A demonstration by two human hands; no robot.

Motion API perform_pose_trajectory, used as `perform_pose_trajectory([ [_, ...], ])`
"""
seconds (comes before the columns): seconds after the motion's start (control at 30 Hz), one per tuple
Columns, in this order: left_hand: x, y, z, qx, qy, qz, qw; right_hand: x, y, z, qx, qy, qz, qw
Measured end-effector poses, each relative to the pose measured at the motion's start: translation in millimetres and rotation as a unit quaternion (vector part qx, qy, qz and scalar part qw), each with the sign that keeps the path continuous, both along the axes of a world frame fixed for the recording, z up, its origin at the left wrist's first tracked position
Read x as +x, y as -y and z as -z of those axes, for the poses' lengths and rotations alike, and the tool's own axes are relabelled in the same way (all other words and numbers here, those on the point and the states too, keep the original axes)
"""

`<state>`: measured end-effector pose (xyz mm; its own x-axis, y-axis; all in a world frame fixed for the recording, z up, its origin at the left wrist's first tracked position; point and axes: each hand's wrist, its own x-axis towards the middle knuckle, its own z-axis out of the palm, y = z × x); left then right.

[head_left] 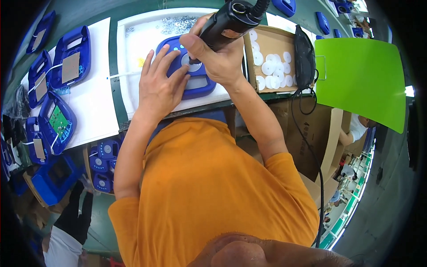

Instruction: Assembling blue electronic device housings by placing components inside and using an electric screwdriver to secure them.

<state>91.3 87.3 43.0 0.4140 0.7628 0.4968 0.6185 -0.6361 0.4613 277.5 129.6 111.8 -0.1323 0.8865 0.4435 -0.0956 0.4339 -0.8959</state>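
My right hand (224, 62) is wrapped round a black electric screwdriver (227, 27), which is tilted with its bit pointing down. Its tip meets a pale round disc (195, 68) on a blue plastic housing (199, 92). My left hand (158, 86) lies over the housing's left side with the fingers spread, and one fingertip rests beside the bit. The housing sits in a shallow white tray (128, 95) in front of me. Small shiny metal parts (175, 24) are scattered at the tray's far side.
Right of the tray, a cardboard box (280, 38) holds several white discs (269, 68), with a black pouch (304, 58) beside it. A black cable (307, 142) hangs down on the right. A green panel (360, 75) stands farther right. Several blue housings (58, 118) lie at left.
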Motion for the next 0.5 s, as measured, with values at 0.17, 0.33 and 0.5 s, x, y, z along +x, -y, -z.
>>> perform_pose_trajectory([
  [0.17,1,1,0,0.004,-0.014,0.000,1.000,2,1,3,0.023,-0.002,-0.006,1.000],
  [0.33,2,0,0,-0.012,-0.022,-0.001,1.000,10,1,-6,0.016,0.003,-0.024,1.000],
  [0.5,0,0,-2,-0.010,-0.024,0.000,1.000,63,12,-59,-0.027,-0.132,0.140,0.981],
])
